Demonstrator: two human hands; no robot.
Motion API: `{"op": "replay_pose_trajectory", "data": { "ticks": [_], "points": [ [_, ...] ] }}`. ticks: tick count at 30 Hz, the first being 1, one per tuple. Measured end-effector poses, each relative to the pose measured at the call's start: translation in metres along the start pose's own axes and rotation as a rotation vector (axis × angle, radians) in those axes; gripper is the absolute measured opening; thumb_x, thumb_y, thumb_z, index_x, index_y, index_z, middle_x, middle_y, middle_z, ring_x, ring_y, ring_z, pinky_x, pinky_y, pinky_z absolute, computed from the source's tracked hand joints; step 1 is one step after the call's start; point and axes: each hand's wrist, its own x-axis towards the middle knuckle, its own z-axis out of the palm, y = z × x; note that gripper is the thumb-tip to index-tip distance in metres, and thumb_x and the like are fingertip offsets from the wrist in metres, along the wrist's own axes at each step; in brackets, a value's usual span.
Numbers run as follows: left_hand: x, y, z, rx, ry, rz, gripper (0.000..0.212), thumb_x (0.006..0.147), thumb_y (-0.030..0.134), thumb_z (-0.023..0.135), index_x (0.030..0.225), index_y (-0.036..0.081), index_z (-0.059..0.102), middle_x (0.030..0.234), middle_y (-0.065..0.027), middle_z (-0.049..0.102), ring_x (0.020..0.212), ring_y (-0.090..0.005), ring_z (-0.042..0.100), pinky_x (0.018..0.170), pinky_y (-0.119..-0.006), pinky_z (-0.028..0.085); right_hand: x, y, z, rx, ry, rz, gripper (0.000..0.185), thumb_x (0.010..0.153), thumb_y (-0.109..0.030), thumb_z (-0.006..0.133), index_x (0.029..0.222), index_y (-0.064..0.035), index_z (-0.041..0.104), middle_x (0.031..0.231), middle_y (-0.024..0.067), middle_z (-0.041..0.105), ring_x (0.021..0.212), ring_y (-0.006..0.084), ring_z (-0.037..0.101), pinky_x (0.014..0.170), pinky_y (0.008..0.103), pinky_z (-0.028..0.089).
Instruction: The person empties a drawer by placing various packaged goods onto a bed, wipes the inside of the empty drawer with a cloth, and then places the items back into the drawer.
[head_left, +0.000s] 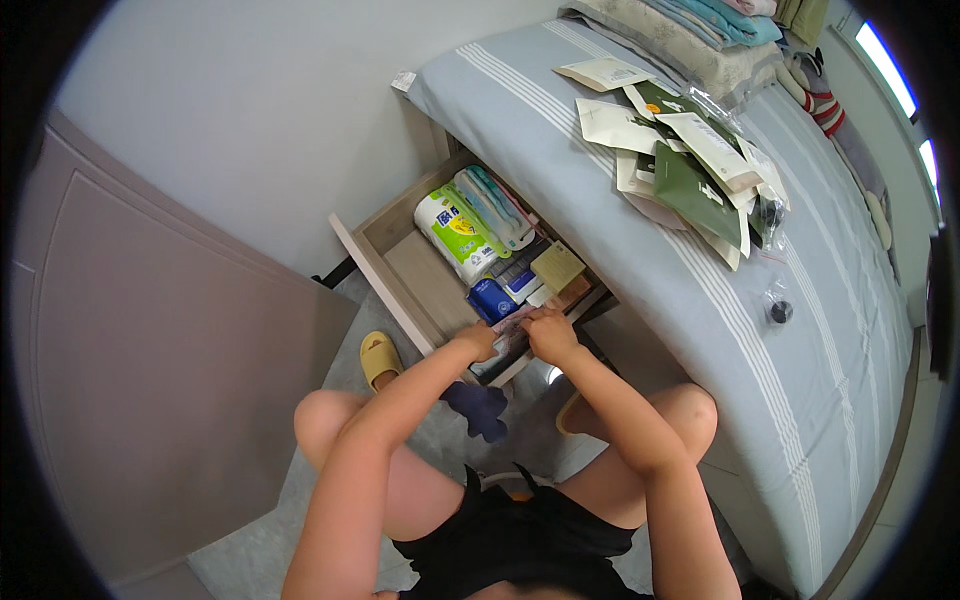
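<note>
Both of my hands reach into the near end of an open bed drawer (411, 306). My left hand (478, 341) and my right hand (551, 335) hold a thin pinkish packet (514, 322) at its two sides; its exact kind is unclear. Just beyond lie a dark blue pack (492, 300) and a blue-and-white box (523, 286). A yellowish box (557, 266) rests on an orange-brown one (571, 291). Farther back are a green-and-white plastic-wrapped pack (456, 232), which bears writing, and clear-covered cases (495, 206). Something pale and flat (491, 361) lies below the packet, partly hidden.
White and green pouches (697, 180) are heaped on the bed (570, 180), with a small bagged black item (780, 311) beside them. Folded bedding (697, 37) is stacked at the far side. A brownish panel (172, 360) stands at left. A dark blue cloth-like thing (480, 412) lies below the drawer.
</note>
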Motion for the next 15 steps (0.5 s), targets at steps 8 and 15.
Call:
{"op": "replay_pose_trajectory", "data": {
  "ticks": [8, 15],
  "points": [
    [-0.02, 0.013, -0.033, -0.03, 0.189, -0.149, 0.02, 0.073, 0.006, 0.052, 0.088, 0.001, 0.064, 0.094, -0.0189, 0.062, 0.086, -0.0319, 0.061, 0.071, -0.041, 0.049, 0.021, 0.014, 0.013, -0.052, -0.323, 0.199, 0.025, 0.068, -0.01, 0.055, 0.092, -0.0074, 0.061, 0.101, 0.013, 0.058, 0.087, 0.0297, 0.058, 0.079, 0.0392, 0.047],
    [-0.066, -0.021, -0.086, -0.185, 0.565, -0.201, 0.02, 0.076, 0.016, 0.054, 0.074, -0.002, 0.062, 0.075, -0.0246, 0.059, 0.075, -0.0393, 0.058, 0.069, -0.047, 0.045, 0.042, 0.038, 0.0, -0.035, 0.344, 0.466, 0.037, 0.071, -0.008, 0.055, 0.108, -0.0046, 0.053, 0.124, 0.0165, 0.041, 0.111, 0.0351, 0.042, 0.09, 0.0411, 0.04]
  ]
}}
